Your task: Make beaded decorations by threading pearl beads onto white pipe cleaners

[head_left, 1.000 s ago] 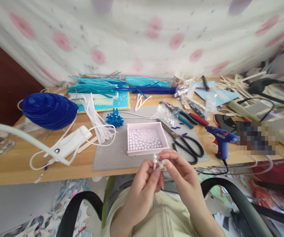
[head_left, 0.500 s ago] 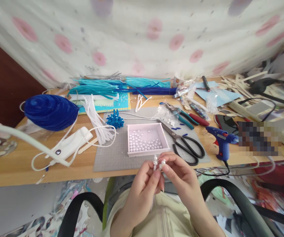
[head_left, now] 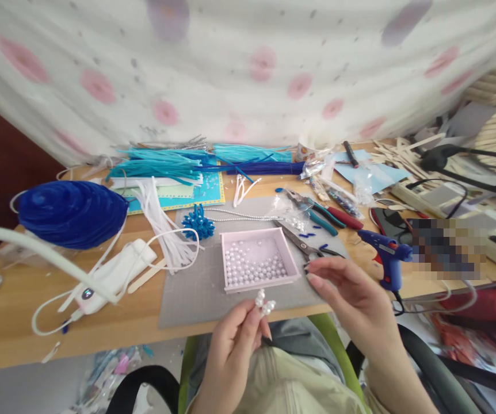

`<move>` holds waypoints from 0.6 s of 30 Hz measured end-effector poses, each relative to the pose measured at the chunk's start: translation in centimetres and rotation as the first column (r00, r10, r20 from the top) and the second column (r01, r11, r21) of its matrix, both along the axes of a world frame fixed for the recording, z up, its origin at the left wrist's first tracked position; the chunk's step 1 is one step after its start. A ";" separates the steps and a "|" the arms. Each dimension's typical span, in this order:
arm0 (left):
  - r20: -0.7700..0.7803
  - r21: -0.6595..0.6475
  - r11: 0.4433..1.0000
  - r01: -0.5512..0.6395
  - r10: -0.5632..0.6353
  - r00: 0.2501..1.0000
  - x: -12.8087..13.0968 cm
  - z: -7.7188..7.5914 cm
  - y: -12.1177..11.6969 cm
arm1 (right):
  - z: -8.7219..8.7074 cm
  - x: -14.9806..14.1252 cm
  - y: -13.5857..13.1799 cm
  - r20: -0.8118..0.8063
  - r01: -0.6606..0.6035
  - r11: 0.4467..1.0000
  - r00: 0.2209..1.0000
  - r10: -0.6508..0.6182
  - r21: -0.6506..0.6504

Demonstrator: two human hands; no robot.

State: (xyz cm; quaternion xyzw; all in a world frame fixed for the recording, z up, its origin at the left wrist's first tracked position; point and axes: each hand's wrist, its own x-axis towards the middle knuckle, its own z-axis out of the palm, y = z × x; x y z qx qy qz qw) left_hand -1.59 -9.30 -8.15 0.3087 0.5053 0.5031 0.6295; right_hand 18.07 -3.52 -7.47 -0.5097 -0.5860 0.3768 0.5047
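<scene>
My left hand (head_left: 235, 339) pinches a small cluster of white pearls on a white stem (head_left: 263, 303), held just in front of the table edge. My right hand (head_left: 351, 296) has come away from it and hovers with fingers loosely apart over the handles of the black scissors (head_left: 304, 246), right of a pink box (head_left: 231, 283) filled with loose pearls. Nothing shows in the right hand.
A grey mat (head_left: 191, 287) lies under the box. A blue glue gun (head_left: 384, 253) stands to the right, pliers (head_left: 321, 213) behind. A blue pipe-cleaner flower (head_left: 199, 221), white strips (head_left: 166, 230), a blue felt shape (head_left: 71, 213) and a white device (head_left: 114, 273) lie to the left.
My right hand let go of the pearl cluster and moved right toward the scissors. The left hand kept the cluster and dropped slightly. The view tilted down.
</scene>
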 end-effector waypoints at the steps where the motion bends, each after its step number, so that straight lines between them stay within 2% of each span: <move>1: -0.004 0.004 1.000 -0.005 0.005 1.000 -0.2 0.0 0.1 | 0.2 0.4 0.4 0.026 0.053 0.998 0.998 -0.053 0.015; 3: -0.011 0.008 1.000 -0.012 0.012 1.000 -0.7 0.0 0.2 | 0.1 1.1 0.8 0.067 0.240 0.969 0.968 -0.244 0.060; 4: -0.018 0.009 1.000 -0.015 0.015 1.000 -0.8 -0.1 0.3 | -0.2 1.5 0.9 0.069 0.365 0.926 0.925 -0.372 0.100; 5: -0.028 0.011 1.000 -0.018 0.019 0.999 -0.9 -0.2 0.3 | -0.6 2.0 0.8 0.059 0.492 0.858 0.862 -0.504 0.147; 7: -0.052 0.015 0.999 -0.031 0.031 0.998 -1.1 -0.6 0.4 | -1.7 3.4 0.6 0.021 0.689 0.685 0.702 -0.712 0.237; 9: -0.074 0.029 0.999 -0.040 0.042 0.996 -1.1 -1.1 0.4 | -2.9 5.4 0.5 0.073 0.786 0.545 0.550 -0.832 0.292; 10: -0.080 0.036 0.999 -0.040 0.043 0.996 -1.0 -1.3 0.4 | -3.4 6.6 0.5 0.142 0.804 0.507 0.488 -0.861 0.311; 11: -0.086 0.043 0.998 -0.037 0.040 0.995 -0.9 -1.6 0.4 | -4.0 7.8 0.7 0.225 0.803 0.500 0.448 -0.865 0.325; 12: -0.093 0.048 0.998 -0.032 0.036 0.995 -0.8 -1.7 0.4 | -4.4 8.9 1.0 0.317 0.786 0.522 0.428 -0.846 0.332; 14: -0.115 0.052 0.998 -0.025 0.031 0.993 -0.6 -1.9 0.3 | -5.2 10.8 2.0 0.496 0.741 0.596 0.409 -0.766 0.310; 16: -0.145 0.058 0.998 -0.026 0.034 0.989 -0.5 -1.9 0.2 | -5.6 12.1 3.3 0.595 0.709 0.661 0.429 -0.680 0.245; 18: -0.172 0.070 0.997 -0.025 0.036 0.984 -0.4 -1.8 0.1 | -5.8 12.6 4.3 0.613 0.680 0.701 0.466 -0.639 0.215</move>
